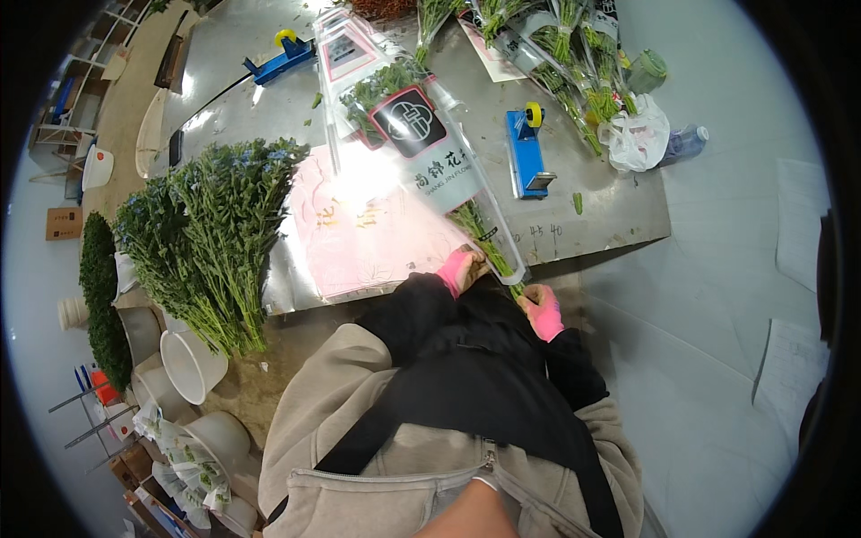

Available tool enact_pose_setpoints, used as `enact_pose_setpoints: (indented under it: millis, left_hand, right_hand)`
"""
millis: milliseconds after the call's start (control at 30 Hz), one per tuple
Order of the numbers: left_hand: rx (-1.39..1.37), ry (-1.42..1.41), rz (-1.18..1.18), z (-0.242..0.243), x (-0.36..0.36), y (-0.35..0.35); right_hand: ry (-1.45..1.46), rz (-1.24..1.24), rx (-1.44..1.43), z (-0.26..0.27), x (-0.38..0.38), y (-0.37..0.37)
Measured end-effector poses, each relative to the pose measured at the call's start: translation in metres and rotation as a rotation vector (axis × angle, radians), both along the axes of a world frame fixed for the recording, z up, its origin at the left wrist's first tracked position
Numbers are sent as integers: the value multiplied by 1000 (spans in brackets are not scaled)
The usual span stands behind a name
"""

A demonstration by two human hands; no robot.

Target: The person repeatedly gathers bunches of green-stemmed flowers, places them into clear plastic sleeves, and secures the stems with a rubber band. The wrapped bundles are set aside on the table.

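A bunch of green-stemmed flowers (501, 259) lies at a slant inside a clear plastic flower sleeve (447, 191) with a black printed panel. Its leafy top shows through the film, and a dark band circles the stems. My left hand (464, 270), in a pink work glove with a soiled palm side, has its fingers curled on the sleeve's lower left edge. The stem ends poke out of the sleeve's bottom, where my right hand (543, 313), gloved alike, grips them. Beneath the sleeve is a stack of pink printed sheets (377, 249), partly washed out by glare.
A loose pile of blue-flowered stems (215, 228) overhangs the metal table (572, 232) at left. Blue tape dispensers (528, 158) (286, 62) stand on it. Wrapped bunches (565, 60), a white plastic bag (638, 134) and a bottle (686, 142) sit back right. White buckets (193, 366) stand lower left.
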State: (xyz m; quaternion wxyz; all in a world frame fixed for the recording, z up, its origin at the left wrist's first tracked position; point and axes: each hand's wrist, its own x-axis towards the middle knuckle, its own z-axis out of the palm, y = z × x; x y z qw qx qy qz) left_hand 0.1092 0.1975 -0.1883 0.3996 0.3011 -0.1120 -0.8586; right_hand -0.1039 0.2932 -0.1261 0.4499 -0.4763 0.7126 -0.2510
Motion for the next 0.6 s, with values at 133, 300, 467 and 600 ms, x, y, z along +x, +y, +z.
enact_pose_setpoints:
  millis: [133, 300, 467, 600]
  left_hand:
    - [-23, 114, 22, -27, 3, 4]
    - [-108, 93, 5, -16, 6, -5]
    - [-114, 136, -1, -19, 0, -18]
    - [-287, -205, -413, 1, 14, -39]
  right_hand:
    - [41, 41, 72, 34, -8, -6]
    - [491, 149, -240, 58, 15, -46]
    - [-161, 229, 401, 25, 34, -90]
    - [-140, 289, 417, 25, 39, -94]
